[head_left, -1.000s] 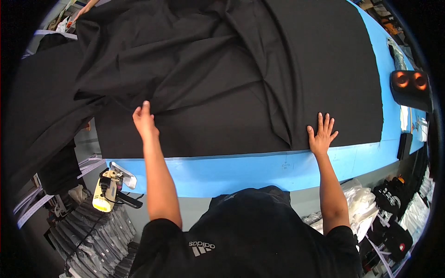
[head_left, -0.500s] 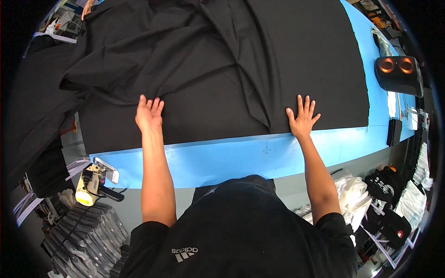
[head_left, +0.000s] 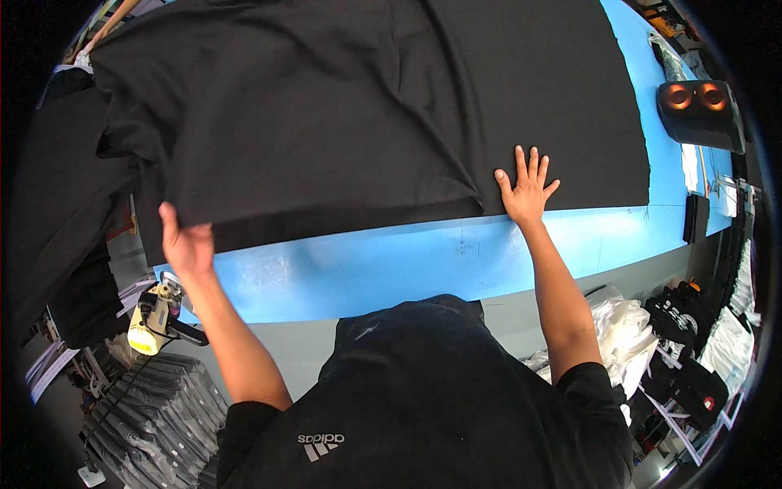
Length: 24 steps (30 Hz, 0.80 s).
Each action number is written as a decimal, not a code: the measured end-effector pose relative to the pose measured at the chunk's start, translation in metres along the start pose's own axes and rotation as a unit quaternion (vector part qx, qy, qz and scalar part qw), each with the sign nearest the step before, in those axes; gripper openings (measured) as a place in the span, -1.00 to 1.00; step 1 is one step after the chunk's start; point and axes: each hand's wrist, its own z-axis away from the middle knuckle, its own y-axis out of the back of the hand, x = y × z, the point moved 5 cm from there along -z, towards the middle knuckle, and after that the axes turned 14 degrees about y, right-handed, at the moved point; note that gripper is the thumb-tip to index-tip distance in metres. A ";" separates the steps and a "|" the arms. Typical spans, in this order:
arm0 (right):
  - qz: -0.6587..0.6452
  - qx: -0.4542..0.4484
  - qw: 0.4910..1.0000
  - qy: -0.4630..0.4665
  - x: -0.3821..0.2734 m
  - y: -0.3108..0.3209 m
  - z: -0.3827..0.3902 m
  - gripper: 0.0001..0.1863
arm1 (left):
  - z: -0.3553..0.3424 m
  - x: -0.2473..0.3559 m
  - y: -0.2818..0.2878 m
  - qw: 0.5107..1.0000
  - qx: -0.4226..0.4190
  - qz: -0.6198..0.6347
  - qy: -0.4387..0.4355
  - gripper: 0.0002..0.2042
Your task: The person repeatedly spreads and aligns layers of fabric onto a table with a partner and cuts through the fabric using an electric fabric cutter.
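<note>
A wide black cloth [head_left: 293,147] lies over the blue tabletop [head_left: 326,277], with a long fold running down toward its near edge right of the middle. Beside that fold my right hand [head_left: 528,194] rests flat on the cloth, fingers spread. My left hand [head_left: 189,247], slightly blurred, is at the cloth's near left corner. Its thumb stands apart from the half-bent fingers, which are at the lower edge of the upper layer; I see no cloth pinched between them. More black cloth [head_left: 57,179] hangs off the table's left side.
Another person's arm [head_left: 114,23] reaches in at the far left. A yellow-and-black hand-held machine [head_left: 151,322] stands by the near left table corner. A black speaker [head_left: 700,114] sits on the right. Stacked dark packages [head_left: 155,407] and white plastic bags [head_left: 623,334] lie below.
My left hand has swept left and toward me, and the rumpled cloth is now smoother and drawn nearer the front edge. My right hand stays flat. The other person's arm shows farther left.
</note>
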 end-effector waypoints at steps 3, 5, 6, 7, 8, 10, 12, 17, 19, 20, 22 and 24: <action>0.011 0.002 1.000 0.003 0.002 -0.001 -0.004 -0.26 | 0.041 0.025 0.063 0.984 0.169 -0.035 -0.050 -0.63; 0.010 0.002 1.000 0.008 0.001 0.000 -0.006 -0.26 | 0.046 0.011 0.106 0.971 0.225 -0.078 -0.017 -0.68; 0.008 0.006 1.000 0.013 -0.002 0.000 -0.007 -0.26 | 0.047 0.002 0.140 0.976 0.195 -0.088 0.023 -0.71; -0.005 0.009 1.000 0.014 -0.004 0.002 -0.008 -0.26 | 0.044 -0.009 0.157 0.970 0.231 -0.074 0.035 -0.74; -0.001 0.008 1.000 0.013 -0.003 0.001 -0.008 -0.26 | 0.040 -0.015 0.152 0.959 0.266 -0.091 0.038 -0.74; 0.009 0.012 1.000 0.017 0.001 -0.001 -0.007 -0.26 | 0.036 -0.028 0.143 0.933 0.325 -0.149 0.035 -0.70; 0.015 0.010 1.000 0.016 0.003 -0.001 -0.007 -0.27 | 0.033 -0.036 0.146 0.919 0.332 -0.209 0.047 -0.69; 0.016 0.011 1.000 0.019 0.007 -0.001 -0.007 -0.27 | 0.039 -0.038 0.142 0.897 0.318 -0.303 0.052 -0.67; 0.011 0.008 1.000 0.016 0.005 0.000 -0.007 -0.27 | 0.043 -0.026 0.140 0.895 0.306 -0.325 -0.010 -0.67; 0.012 0.010 1.000 0.019 0.004 0.002 -0.008 -0.28 | 0.045 -0.025 0.146 0.875 0.325 -0.359 -0.004 -0.65; 0.015 0.010 0.999 0.028 0.003 0.001 -0.010 -0.28 | 0.044 -0.034 0.161 0.821 0.368 -0.437 0.013 -0.62; 0.018 0.007 1.000 0.022 0.007 0.000 -0.009 -0.28 | 0.041 -0.044 0.159 0.807 0.383 -0.449 0.015 -0.59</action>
